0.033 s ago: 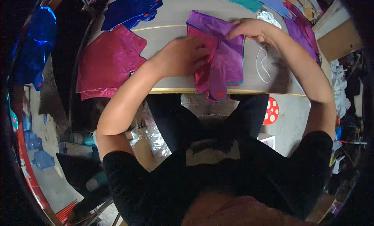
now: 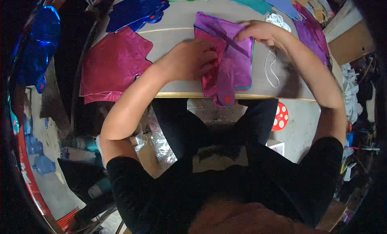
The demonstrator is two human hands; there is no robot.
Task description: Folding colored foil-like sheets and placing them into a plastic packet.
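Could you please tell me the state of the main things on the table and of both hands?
Purple foil, laid out, lower tab past the table edge
Pink foil at left, lying flat
Dark blue foil, lying flat
White string, partly bunched, partly loose
Left hand, fingers bent, grip unclear
Right hand, at the purple foil, grip unclear

The table (image 2: pixel 173 20) bears shiny, seemingly foil pieces (image 2: pixel 240 68) and string (image 2: pixel 277 21).
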